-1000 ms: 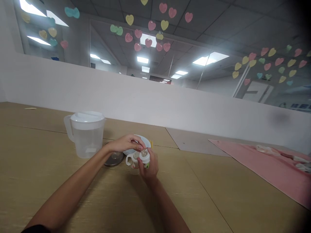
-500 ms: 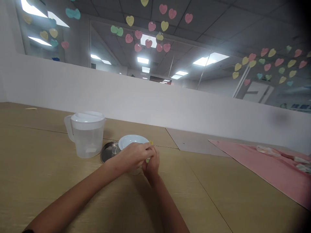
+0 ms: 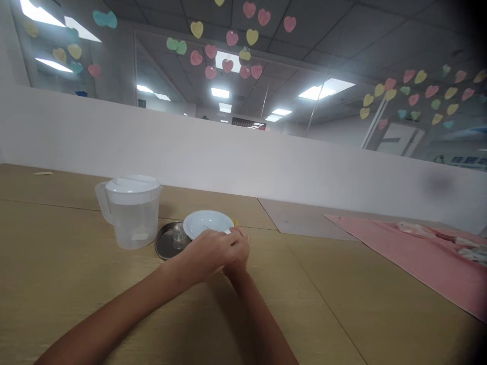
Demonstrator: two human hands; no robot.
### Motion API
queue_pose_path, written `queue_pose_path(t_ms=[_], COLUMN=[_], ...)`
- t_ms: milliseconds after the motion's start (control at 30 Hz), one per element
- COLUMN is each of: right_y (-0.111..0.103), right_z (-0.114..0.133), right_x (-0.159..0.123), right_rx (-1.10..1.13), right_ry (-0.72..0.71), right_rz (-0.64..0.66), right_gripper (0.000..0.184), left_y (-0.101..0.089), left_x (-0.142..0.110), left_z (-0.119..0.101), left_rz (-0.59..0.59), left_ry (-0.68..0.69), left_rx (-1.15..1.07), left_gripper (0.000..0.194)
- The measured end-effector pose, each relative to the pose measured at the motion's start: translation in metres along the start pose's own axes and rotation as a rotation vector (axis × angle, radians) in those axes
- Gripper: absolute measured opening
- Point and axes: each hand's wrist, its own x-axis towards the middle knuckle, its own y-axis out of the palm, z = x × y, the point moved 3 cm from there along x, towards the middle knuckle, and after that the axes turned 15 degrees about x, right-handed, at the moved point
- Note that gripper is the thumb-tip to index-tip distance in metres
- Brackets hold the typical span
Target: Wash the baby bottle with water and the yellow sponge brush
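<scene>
My left hand (image 3: 211, 251) lies across my right hand (image 3: 238, 253), and the two are pressed together just in front of a pale blue-white plate (image 3: 207, 223). Whatever they hold is hidden, apart from a small white bit (image 3: 227, 231) showing at the top of the fingers. The white-handled baby cup seen earlier does not show here. Left of my hands sits a round dark metal lid (image 3: 169, 241) with a small clear piece (image 3: 178, 235) on it. A small yellow item (image 3: 236, 222) peeks out behind the plate.
A clear plastic water pitcher (image 3: 129, 213) with a white lid stands left of the metal lid on the light wooden table (image 3: 304, 299). A pink mat (image 3: 414, 248) with pale items on it lies at the right. A low white partition (image 3: 190, 152) runs along the far edge.
My hands have closed together over the baby cup, which was visible a second ago and is now hidden. The metal lid and plate show more fully.
</scene>
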Motion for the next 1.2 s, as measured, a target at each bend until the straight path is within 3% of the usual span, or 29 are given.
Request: queue_pose_path(t_ms=[133,267,367,533,667,767,933,1200], right_y=[-0.004,-0.01,-0.013,-0.002,0.012,0.016,0.011,-0.002], right_z=[0.006,0.007,0.008,0.01,0.008,0.006,0.005,0.016], right_x=[0.006,0.012,0.012,0.002,-0.004,-0.002,0.003,0.006], right_rx=[-0.049,-0.087,-0.056,0.168,0.219,0.183,0.202,0.125], right_ry=[-0.123,-0.056,0.024,0.246,0.381,0.337,0.229,0.155], right_rz=[0.014,0.012,-0.053,-0.067,0.085,0.14,0.137,0.04], right_gripper=[0.041,0.032,0.038,0.048,0.043,0.038,0.028,0.02], left_y=[0.005,0.015,0.025,0.063,0.099,0.114,0.118,0.116], left_x=[0.004,0.005,0.0,0.004,0.019,0.025,0.024,0.026], left_z=[0.002,0.027,0.05,0.062,0.058,0.059,0.063,0.065], left_rz=[-0.031,-0.125,-0.162,0.07,0.156,0.119,0.111,0.082], left_ry=[-0.031,-0.153,-0.196,-0.141,-0.084,-0.093,-0.096,-0.074], left_rx=[-0.046,-0.342,-0.521,-0.661,-0.745,-0.823,-0.862,-0.844], left_gripper=[0.046,0.033,0.051,0.094,0.097,0.097,0.1,0.082])
